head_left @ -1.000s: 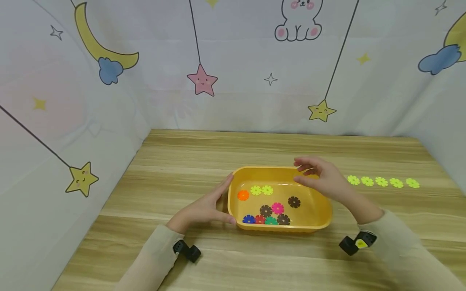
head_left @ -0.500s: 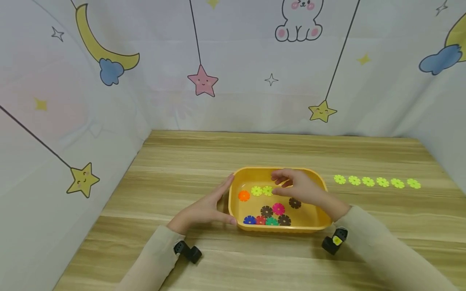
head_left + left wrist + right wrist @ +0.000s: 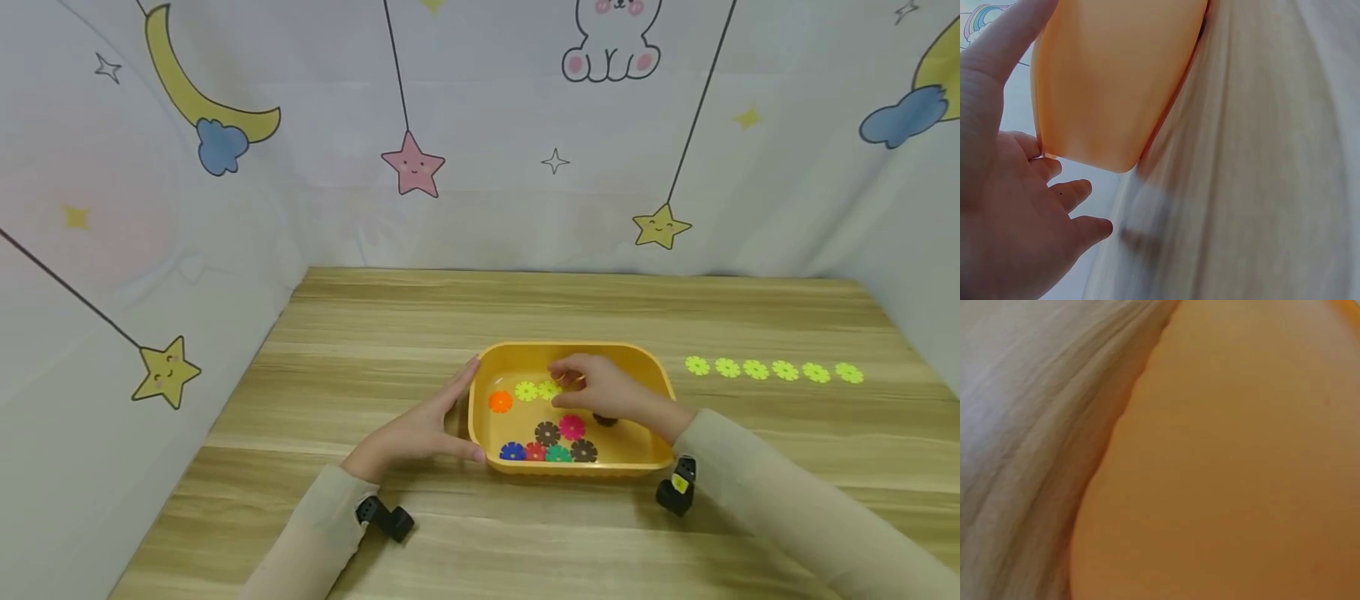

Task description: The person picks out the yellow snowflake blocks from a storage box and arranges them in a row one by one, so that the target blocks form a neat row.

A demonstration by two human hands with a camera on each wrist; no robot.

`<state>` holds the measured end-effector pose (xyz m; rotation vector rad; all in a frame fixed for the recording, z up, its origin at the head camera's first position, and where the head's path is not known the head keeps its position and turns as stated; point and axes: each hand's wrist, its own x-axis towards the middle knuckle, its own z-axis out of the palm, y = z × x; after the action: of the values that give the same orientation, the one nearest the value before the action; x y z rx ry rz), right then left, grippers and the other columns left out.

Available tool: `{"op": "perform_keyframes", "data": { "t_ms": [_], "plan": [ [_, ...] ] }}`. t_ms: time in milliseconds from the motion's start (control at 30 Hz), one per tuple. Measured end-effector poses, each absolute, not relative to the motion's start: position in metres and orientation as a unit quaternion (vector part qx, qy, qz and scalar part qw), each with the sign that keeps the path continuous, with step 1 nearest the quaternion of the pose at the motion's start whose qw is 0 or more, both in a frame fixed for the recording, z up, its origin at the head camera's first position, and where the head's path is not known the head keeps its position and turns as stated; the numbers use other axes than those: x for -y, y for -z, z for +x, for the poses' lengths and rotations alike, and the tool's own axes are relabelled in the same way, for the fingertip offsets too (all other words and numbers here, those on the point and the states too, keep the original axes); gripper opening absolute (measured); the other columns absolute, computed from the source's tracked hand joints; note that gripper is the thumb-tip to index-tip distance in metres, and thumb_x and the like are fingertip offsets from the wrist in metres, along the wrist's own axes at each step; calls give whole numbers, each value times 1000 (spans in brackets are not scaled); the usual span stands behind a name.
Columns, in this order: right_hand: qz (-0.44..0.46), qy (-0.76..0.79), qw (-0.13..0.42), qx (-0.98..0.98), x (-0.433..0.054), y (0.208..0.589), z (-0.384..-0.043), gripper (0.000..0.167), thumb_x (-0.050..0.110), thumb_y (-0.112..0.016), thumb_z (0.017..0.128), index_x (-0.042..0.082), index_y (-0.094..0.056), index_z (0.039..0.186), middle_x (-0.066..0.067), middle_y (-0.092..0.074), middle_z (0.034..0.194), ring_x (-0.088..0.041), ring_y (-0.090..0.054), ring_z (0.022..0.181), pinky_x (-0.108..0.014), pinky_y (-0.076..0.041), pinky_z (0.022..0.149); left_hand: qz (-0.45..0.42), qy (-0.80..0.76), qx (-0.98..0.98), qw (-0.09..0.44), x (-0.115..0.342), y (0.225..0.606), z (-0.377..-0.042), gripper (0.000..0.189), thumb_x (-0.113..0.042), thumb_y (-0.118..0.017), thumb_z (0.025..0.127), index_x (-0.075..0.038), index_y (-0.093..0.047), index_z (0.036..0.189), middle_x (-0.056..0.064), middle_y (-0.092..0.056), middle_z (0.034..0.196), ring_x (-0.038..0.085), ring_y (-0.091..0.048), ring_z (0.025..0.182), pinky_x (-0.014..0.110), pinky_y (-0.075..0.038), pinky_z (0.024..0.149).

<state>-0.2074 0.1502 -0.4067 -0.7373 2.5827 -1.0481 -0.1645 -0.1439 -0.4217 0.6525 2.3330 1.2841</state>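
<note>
An orange-yellow plastic basin (image 3: pixel 622 469) holds several small notched flower discs in mixed colours. My left hand (image 3: pixel 420 433) rests against the basin's left end, thumb at the near corner and fingers along the far side. In the left wrist view, the left hand (image 3: pixel 1022 206) has its fingers spread beside the basin wall (image 3: pixel 1116 81). Over the basin's inside, my right hand (image 3: pixel 603 390) has thumb and fingertips apart, right at a yellow-green disc (image 3: pixel 548 390). Another yellow-green disc (image 3: pixel 527 391) lies beside that one. The right wrist view shows only the basin's outer wall (image 3: pixel 1222 456) and the tabletop.
A row of several yellow-green discs (image 3: pixel 756 369) lies on the wooden table (image 3: pixel 390 308) right of the basin. Inside the basin are also an orange disc (image 3: pixel 500 402), a pink disc (image 3: pixel 572 427) and a blue disc (image 3: pixel 513 451). A printed curtain (image 3: pixel 495 225) encloses the table.
My right hand has moved left and down into the basin, from over its right end to the yellow-green discs. One more disc in the row is uncovered. My left hand stays put.
</note>
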Motion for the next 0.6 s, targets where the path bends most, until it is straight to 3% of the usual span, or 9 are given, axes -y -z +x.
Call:
{"op": "perform_keyframes", "data": {
  "t_ms": [367, 600],
  "plan": [
    [-224, 356, 131, -898, -146, 420, -213, 46, 16, -73, 85, -4, -60, 125, -16, -64, 120, -30, -60, 108, -44, -49, 96, 239, -458, -834, 195, 145, 419, -164, 123, -40, -86, 69, -28, 0, 156, -5, 5, 163, 20, 5, 149, 50, -4, 119],
    [-225, 337, 136, -904, -144, 421, -212, 44, 16, -75, 83, -1, -63, 123, -14, -64, 118, -26, -59, 103, -43, -50, 94, 237, -459, -833, 197, 144, 420, -164, 125, -42, -86, 68, -29, 1, 155, -8, 5, 162, 18, 3, 148, 48, -5, 119]
  ]
}}
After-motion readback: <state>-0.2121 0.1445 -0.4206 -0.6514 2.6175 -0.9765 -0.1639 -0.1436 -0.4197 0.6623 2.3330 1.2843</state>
